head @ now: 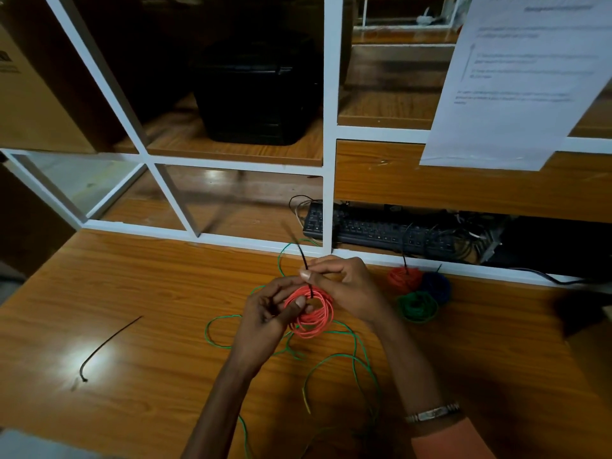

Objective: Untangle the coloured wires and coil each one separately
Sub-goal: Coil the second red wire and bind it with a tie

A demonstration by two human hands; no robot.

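Observation:
A coil of pink-orange wire [314, 318] is held above the wooden table [149, 293]. My left hand [268, 316] grips the coil's left side, thumb over the loops. My right hand [344, 283] pinches a black cable tie [303, 256] that runs over the coil and sticks up towards the shelf. A loose green wire [359, 356] sprawls over the table under and around my hands. Three finished coils lie at the right: orange [404, 278], blue [437, 286] and green [418, 307].
A spare black cable tie [106, 346] lies on the table at the left. A white-framed shelf unit [328, 193] stands behind, with a keyboard [381, 230] and cables in its lower bay. A printed sheet [516, 81] hangs at top right.

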